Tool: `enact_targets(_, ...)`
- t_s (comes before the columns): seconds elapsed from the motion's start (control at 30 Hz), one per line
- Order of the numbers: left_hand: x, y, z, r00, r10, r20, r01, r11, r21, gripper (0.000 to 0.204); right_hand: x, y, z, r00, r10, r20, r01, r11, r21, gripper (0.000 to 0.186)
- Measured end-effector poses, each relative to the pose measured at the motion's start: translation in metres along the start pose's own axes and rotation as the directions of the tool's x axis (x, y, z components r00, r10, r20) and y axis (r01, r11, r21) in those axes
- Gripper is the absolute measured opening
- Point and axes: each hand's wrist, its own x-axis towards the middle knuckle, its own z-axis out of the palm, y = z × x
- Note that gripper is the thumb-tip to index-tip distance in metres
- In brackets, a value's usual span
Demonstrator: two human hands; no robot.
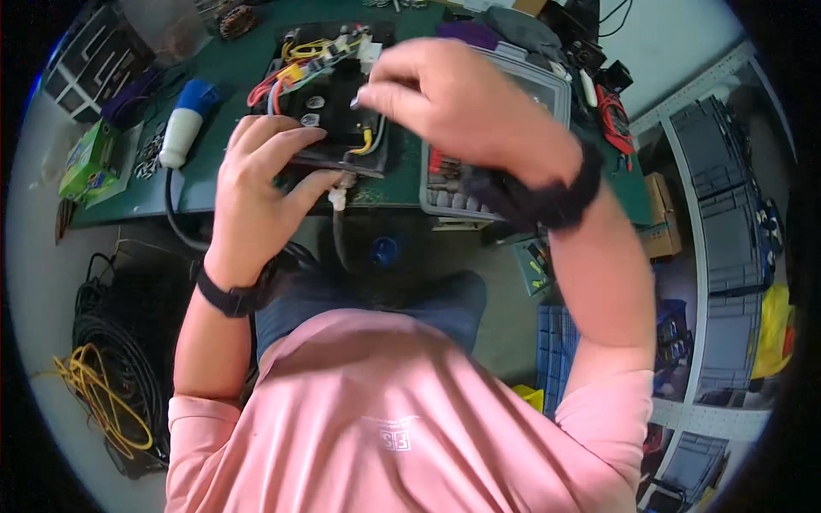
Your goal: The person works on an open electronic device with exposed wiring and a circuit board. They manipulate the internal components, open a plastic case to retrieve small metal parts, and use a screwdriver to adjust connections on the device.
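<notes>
A black electrical box (346,138) sits at the near edge of the green surface (231,79), with yellow wires (312,49) bunched toward its far end. The left hand (248,184) grasps its near left part, fingers over the top and thumb beside a metal cable fitting (345,180), from which a dark cable (339,239) hangs. The right hand (453,107) is above the box's right side, thumb and fingers brought together; blur makes it impossible to tell what they grasp. Left of the box lies a white-and-blue plug (183,128), beyond it a green packet (91,162). Right of it stands a clear-lidded organizer case (423,192), partly under the right forearm, with red leads (613,120) farther right.
</notes>
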Motion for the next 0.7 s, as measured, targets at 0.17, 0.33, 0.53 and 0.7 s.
enact_targets(0.17, 0.011, 0.039, 0.002, 0.978, 0.202, 0.048, -0.193, 0.971, -0.139, 0.029, -0.069, -0.033, 0.034, 0.969, 0.065, -0.238, -0.026, 0.987, 0.162, 0.027)
enact_targets(0.33, -0.012, 0.048, 0.014, 0.949, 0.229, 0.216, -0.167, 0.948, -0.271, 0.022, -0.112, -0.046, 0.068, 0.936, 0.099, -0.337, -0.092, 0.995, 0.038, 0.019)
enact_targets(0.53, -0.024, 0.051, 0.022, 0.885, 0.241, 0.399, -0.11, 0.94, -0.324, 0.021, -0.135, -0.041, 0.075, 0.958, 0.104, -0.266, -0.102, 0.995, 0.022, 0.021)
enact_targets(0.7, -0.027, 0.046, 0.023, 0.893, 0.159, 0.42, -0.029, 0.954, -0.299, 0.015, -0.145, -0.007, 0.043, 0.929, 0.295, -0.221, -0.276, 0.954, 0.114, 0.02)
